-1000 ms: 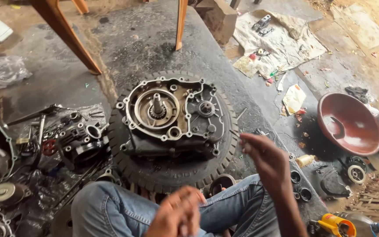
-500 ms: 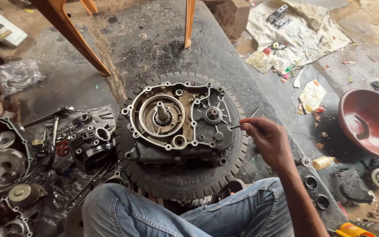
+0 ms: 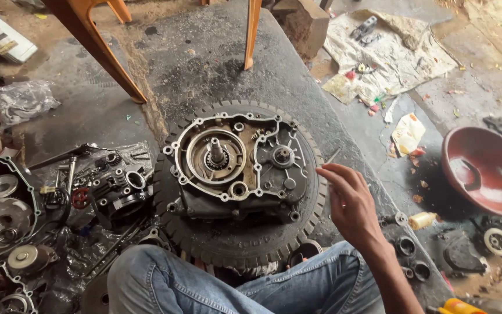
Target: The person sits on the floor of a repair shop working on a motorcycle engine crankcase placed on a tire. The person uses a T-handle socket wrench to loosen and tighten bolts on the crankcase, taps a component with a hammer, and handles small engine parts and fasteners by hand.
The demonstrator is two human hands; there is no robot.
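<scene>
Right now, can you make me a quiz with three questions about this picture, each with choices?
1. What does the engine case sit on?
A. a tyre
B. a chair
C. a bowl

2. What colour is the big bowl?
A. blue
B. red
C. green

3. What is the right hand doing?
A. lying flat on the floor
B. holding a thin metal tool
C. gripping the chair leg

Answers: 1 A, the tyre treads ring the case. 2 B, it is reddish. 3 B, the thin tool sticks up from the fingertips beside the case.
</scene>
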